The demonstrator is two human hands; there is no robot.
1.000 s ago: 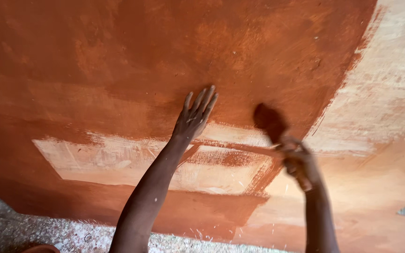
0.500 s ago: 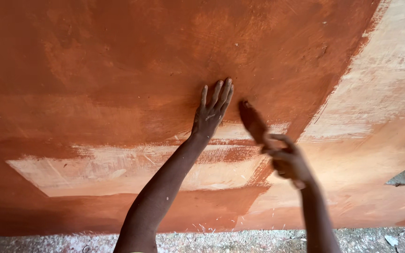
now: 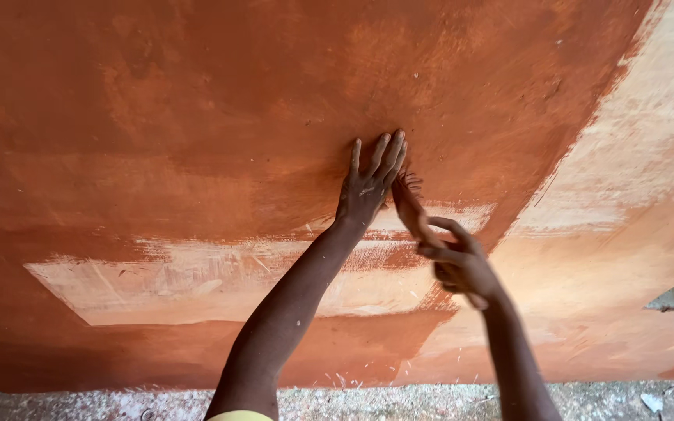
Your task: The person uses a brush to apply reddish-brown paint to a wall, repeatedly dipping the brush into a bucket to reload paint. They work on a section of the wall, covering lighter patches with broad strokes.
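A person's left hand (image 3: 368, 187) lay flat and open against a wall (image 3: 196, 117) coated in red-brown paint, fingers together and pointing toward 12 o'clock. The right hand (image 3: 458, 261), at about 4 o'clock from the left, was closed around the handle of a paint-soaked brush (image 3: 407, 203), whose bristles met the wall just beside the left hand's little finger. A pale unpainted patch (image 3: 196, 284) stretched across the wall at 7 o'clock from the hands, crossed by the left forearm. A wider pale area (image 3: 633, 156) ran along the wall at 3 o'clock. Gritty grey ground (image 3: 399, 401) speckled with white showed along the bottom edge, at 6 o'clock.
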